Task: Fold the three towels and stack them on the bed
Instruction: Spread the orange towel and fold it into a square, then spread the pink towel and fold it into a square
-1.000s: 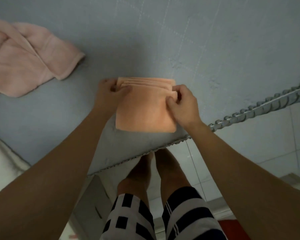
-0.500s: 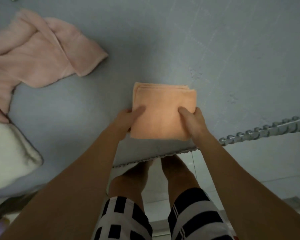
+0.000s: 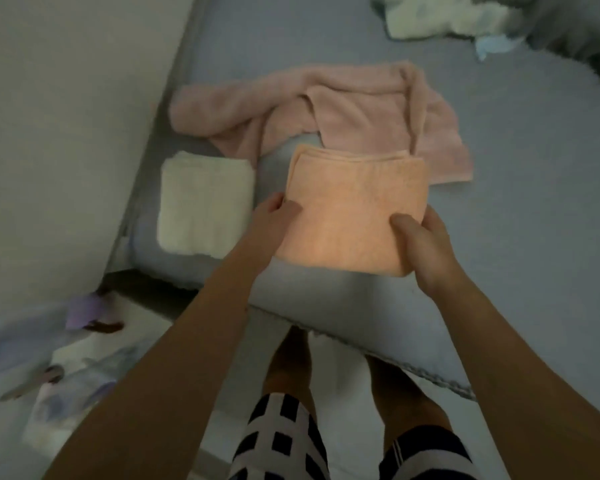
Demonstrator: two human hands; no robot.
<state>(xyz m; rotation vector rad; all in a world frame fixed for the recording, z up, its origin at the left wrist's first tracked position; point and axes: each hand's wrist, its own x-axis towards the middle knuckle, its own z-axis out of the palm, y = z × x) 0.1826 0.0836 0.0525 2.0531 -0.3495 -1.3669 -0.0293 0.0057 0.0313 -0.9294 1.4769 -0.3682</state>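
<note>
A folded orange towel [image 3: 354,202] is held just above the grey bed [image 3: 534,237], near its front edge. My left hand [image 3: 274,220] grips its near left edge with the thumb on top. My right hand [image 3: 426,247] grips its near right corner the same way. A folded white towel [image 3: 205,206] lies flat on the bed to the left of the orange one. Behind both, a pink towel [image 3: 361,112] lies loose and crumpled.
A pale wall [image 3: 66,133] runs along the bed's left side. Crumpled white and blue cloth [image 3: 447,19] lies at the far right of the bed. Small items sit on a low surface [image 3: 77,375] at the lower left. My legs stand on the tiled floor below the bed's edge.
Both hands slid from the towel's far edge to its near corners, then lifted and carried it left toward the white towel. The view swung left, bringing the wall and white towel into sight.
</note>
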